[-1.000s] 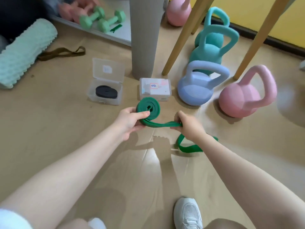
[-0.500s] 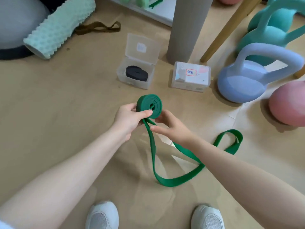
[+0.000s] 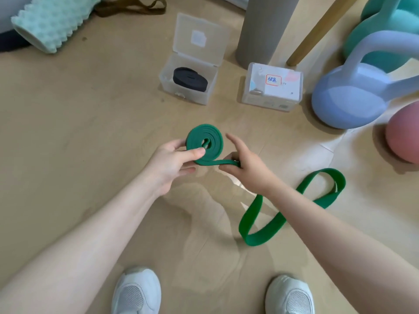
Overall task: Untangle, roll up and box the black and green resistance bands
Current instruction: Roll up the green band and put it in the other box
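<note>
The green resistance band point(image 3: 205, 141) is partly wound into a flat coil above the floor. My left hand point(image 3: 172, 164) pinches the coil, thumb across its face. My right hand point(image 3: 242, 164) grips the strap just where it leaves the coil, index finger stretched out. The loose tail of the band point(image 3: 256, 225) runs under my right forearm and loops over the floor to the right. The black band point(image 3: 189, 78) lies rolled inside a clear open box point(image 3: 208, 96). A second clear box point(image 3: 272, 87) with a labelled lid stands closed to its right.
A lilac kettlebell point(image 3: 353, 96), a pink one point(image 3: 403, 134) and a teal one point(image 3: 385, 35) crowd the right. A grey post point(image 3: 265, 28) and a wooden leg point(image 3: 317, 32) rise behind the boxes. A mint foam roller point(image 3: 52, 21) and a brown strap point(image 3: 133, 7) lie far left. My white shoes point(image 3: 136, 291) are below.
The view has tilted down and nearer. My right hand slid back along the strap from the coil, and the loose tail has shifted right on the floor.
</note>
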`<state>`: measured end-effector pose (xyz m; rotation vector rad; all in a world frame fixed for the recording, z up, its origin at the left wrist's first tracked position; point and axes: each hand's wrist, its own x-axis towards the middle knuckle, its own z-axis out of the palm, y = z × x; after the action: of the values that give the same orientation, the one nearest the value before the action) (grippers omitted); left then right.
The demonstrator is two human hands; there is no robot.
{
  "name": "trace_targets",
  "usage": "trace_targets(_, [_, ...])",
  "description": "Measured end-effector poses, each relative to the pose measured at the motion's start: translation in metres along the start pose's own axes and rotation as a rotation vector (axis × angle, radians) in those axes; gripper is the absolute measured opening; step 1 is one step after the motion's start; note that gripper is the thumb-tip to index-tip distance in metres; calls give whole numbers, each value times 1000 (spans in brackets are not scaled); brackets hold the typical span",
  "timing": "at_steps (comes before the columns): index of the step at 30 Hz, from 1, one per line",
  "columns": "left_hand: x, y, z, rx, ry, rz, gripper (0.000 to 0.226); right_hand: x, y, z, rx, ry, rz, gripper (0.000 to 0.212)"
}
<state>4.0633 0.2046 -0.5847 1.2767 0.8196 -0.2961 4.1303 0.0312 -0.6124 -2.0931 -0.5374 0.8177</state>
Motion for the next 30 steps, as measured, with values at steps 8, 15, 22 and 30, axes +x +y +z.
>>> trace_targets(8, [2,9,1,433,-314,-128,21,-14,4,-22,16,-244,-11,91])
trace_targets(15, [7,10,3,432,-244,-148,20,-19,9,3,70,-47,19,82])
trace_targets(22, [-21,-46,45,-526,-16,-104,21,-26,-2,34,2,389,57,90])
trace_targets(30, [-13,-45,38,-432,96,12,39,-24,-11,56,49,367,160,89])
